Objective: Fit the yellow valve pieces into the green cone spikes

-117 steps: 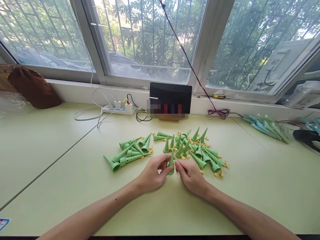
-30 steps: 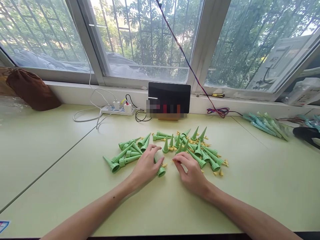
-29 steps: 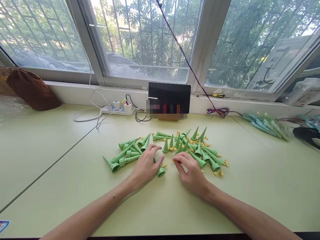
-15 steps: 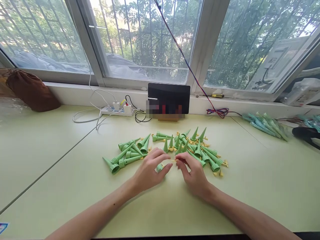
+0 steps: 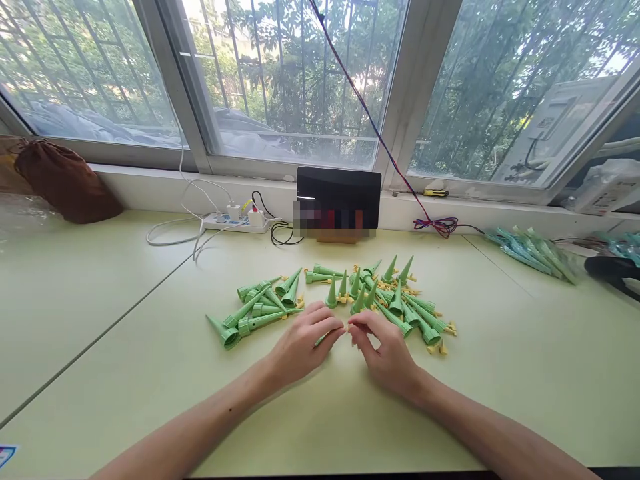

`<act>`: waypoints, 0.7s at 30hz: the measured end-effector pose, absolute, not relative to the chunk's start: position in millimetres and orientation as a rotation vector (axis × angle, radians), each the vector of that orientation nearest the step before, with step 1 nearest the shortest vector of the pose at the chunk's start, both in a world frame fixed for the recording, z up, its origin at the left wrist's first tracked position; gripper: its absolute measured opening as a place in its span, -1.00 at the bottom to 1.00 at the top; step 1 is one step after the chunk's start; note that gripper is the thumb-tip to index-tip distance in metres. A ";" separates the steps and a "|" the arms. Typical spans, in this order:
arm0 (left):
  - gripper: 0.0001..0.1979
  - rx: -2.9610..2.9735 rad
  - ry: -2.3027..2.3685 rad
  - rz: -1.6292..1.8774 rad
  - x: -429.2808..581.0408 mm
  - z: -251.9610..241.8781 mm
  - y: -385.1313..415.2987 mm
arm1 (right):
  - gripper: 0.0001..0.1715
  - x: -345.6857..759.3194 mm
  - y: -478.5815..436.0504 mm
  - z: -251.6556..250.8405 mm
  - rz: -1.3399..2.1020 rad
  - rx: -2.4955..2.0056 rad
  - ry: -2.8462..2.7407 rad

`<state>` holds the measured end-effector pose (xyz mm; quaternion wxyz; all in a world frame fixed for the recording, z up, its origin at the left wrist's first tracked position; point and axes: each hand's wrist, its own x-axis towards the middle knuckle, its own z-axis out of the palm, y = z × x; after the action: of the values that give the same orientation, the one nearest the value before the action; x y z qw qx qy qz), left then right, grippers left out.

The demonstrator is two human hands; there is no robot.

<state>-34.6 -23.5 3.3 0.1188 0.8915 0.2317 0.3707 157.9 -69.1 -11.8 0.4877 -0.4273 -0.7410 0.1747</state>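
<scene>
A small yellow plastic piece (image 5: 348, 328) bridges the fingertips of both hands, mostly hidden by them. My left hand (image 5: 307, 337) pinches its left end between thumb and fingers. The other end sits in the pinch of my right hand (image 5: 385, 347). Under my left palm a bit of a green cone (image 5: 319, 341) shows. Just beyond the hands, several green cones (image 5: 331, 293) stand upright with yellow pieces by their bases. More hollow green plastic spikes (image 5: 260, 323) lie in a pile at the left, and another pile of green spikes (image 5: 427, 330) lies at the right.
Loose yellow pieces (image 5: 443, 348) lie beside the right pile. Farther back are a black tablet (image 5: 340, 190) on a stand, a white power strip (image 5: 235, 225) with cables, and a bundled red-blue wire (image 5: 443, 227). Bagged green parts (image 5: 535, 253) lie at the far right, a brown pouch (image 5: 65, 180) at the left.
The fingers of my left hand have closed from apart into a pinch at the yellow piece's free end. My right hand has shifted slightly left, and the fingertips now nearly meet.
</scene>
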 end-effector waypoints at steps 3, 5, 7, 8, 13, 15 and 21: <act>-0.79 2.602 0.695 1.092 -35.3 2.0 -22.7 | -0.88 157.9 -69.1 -11.6 0.402 -1.026 -1.810; -0.79 2.597 0.700 1.104 -35.2 2.3 -22.7 | -0.89 157.8 -69.3 -11.4 0.393 -1.014 -1.812; -0.79 2.593 0.706 1.114 -34.8 2.9 -22.8 | -0.88 157.6 -69.6 -11.3 0.391 -1.011 -1.812; -0.78 2.592 0.709 1.116 -34.6 3.1 -22.9 | -0.87 157.5 -69.8 -11.3 0.393 -1.011 -1.811; -0.74 2.595 0.714 1.106 -34.4 3.1 -23.1 | -0.87 157.2 -70.2 -11.7 0.397 -1.017 -1.809; -0.74 2.599 0.713 1.095 -34.5 3.1 -23.2 | -0.87 157.2 -70.2 -11.8 0.402 -1.025 -1.810; -0.78 2.590 0.696 1.094 -34.3 3.2 -24.0 | -0.87 157.8 -69.7 -13.8 0.443 -1.042 -1.810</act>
<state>-34.3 -24.0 3.2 0.1223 0.8875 0.2385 0.3749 157.8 -69.7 -13.8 0.4825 -0.4274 -0.7427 0.1817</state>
